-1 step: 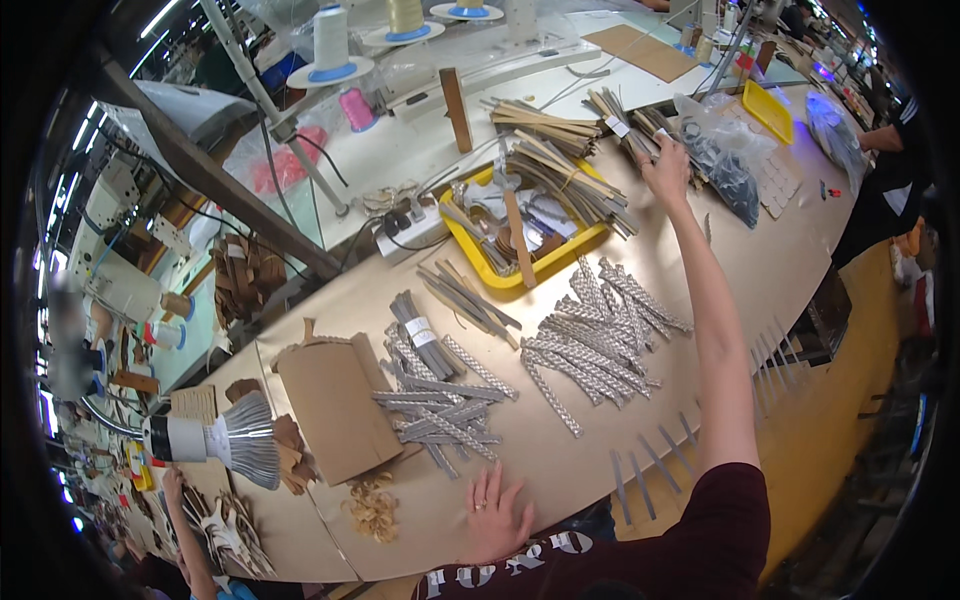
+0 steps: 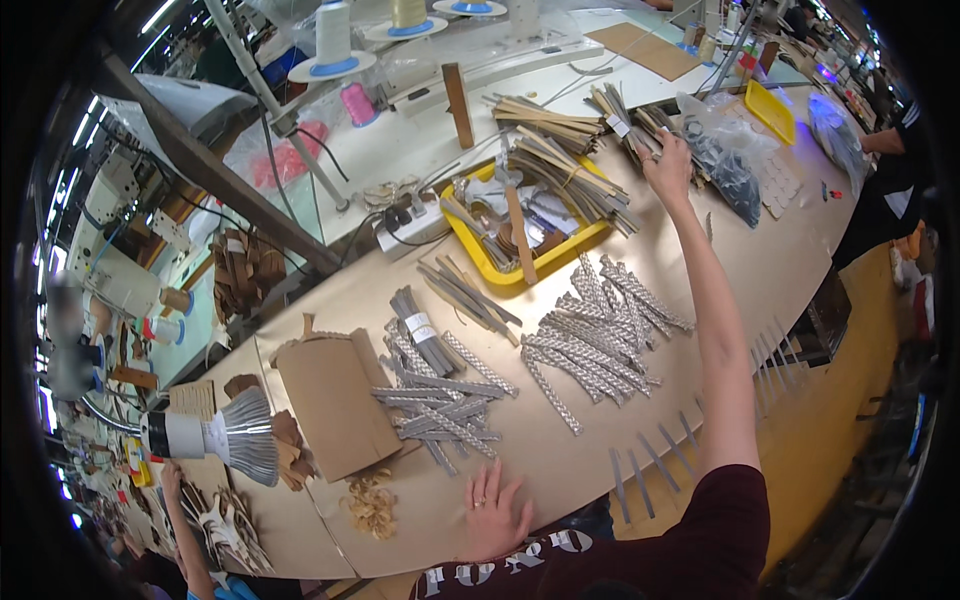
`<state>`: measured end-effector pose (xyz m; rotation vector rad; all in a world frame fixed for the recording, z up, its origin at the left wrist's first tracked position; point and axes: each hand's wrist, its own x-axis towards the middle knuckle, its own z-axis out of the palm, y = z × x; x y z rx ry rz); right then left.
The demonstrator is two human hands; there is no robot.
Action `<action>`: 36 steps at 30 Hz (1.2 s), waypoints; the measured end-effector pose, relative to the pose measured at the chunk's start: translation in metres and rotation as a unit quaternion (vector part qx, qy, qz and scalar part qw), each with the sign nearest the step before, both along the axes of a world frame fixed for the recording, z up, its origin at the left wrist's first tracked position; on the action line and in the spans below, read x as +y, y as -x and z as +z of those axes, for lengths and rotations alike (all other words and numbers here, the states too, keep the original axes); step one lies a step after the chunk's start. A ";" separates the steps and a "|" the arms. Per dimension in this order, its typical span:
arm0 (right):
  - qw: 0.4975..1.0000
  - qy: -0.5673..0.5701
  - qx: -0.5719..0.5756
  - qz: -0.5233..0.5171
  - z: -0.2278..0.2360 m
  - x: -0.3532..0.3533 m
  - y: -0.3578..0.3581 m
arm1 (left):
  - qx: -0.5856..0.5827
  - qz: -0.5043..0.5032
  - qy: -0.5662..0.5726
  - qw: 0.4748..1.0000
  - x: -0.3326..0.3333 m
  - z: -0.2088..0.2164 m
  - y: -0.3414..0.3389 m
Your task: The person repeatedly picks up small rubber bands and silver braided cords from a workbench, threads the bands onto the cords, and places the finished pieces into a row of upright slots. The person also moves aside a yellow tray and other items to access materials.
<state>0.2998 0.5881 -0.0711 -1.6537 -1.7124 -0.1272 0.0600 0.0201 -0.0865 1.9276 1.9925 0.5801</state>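
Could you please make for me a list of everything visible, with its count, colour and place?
Thread cones: at least two, white and cream, top
Spool: one, pink, upper left
Yellow trays: two, yellow, centre and upper right
Banded bundles: at least two, grey, centre and upper right
Braided strips: many, silver, around centre
Board: one, brown, left of centre
Curled scraps: one heap, tan, below board
Lamp: one, white and silver, left
Table: one, tan, beneath these
Background: too crowded to count
Sleeve: one, maroon, lower right
Left grip: one, bare, on table
Right grip: one, bare, at upper-right strips
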 end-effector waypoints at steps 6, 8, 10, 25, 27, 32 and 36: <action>0.958 0.152 -0.047 0.238 0.043 -0.052 0.058 | -0.001 -0.006 0.019 1.000 0.008 0.006 0.002; 0.951 0.197 -0.130 0.197 0.045 -0.065 0.081 | -0.004 -0.006 0.024 1.000 0.009 0.009 0.002; 0.939 0.229 -0.196 0.164 0.045 -0.069 0.097 | -0.008 -0.008 0.027 1.000 0.010 0.011 0.002; 0.943 0.151 -0.278 0.101 0.061 -0.064 0.103 | -0.017 -0.011 0.004 1.000 0.010 0.010 0.005; 0.946 0.062 -0.305 0.085 0.067 -0.086 0.115 | -0.020 -0.011 0.005 1.000 0.010 0.011 0.005; 0.898 0.212 0.035 0.384 0.067 -0.181 0.182 | -0.025 -0.010 -0.009 1.000 0.008 0.008 0.005; 0.824 0.358 -0.073 0.433 0.048 -0.272 0.236 | -0.031 -0.016 -0.014 0.999 0.006 0.008 0.006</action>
